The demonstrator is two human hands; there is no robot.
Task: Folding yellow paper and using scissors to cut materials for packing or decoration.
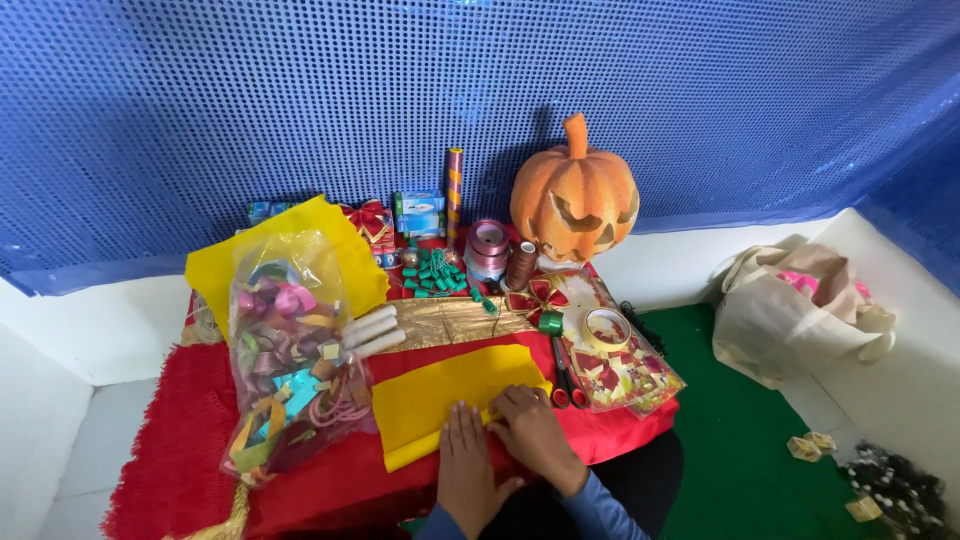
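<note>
From the head view, both hands lie flat on a yellow sheet (450, 395) spread over a red cloth (180, 450). The left hand (467, 465) rests palm down, fingers straight and close together, on the sheet's near edge, grasping nothing. The right hand (532, 432) touches it on the thumb side and presses down the sheet's near right corner, fingers bent a little, nothing clasped.

Just beyond the right hand lie red-handled scissors (565, 385), a tape roll (605, 325) and a clear packet of red and gold pieces (625, 375). Left of the left hand stands a clear bag of ribbons (285, 350). Farther ahead sit a gold strip (455, 320), ribbon spools (488, 248) and an orange pumpkin (575, 200). Well off to the right, a cloth bag (790, 310) rests on green matting (740, 440).
</note>
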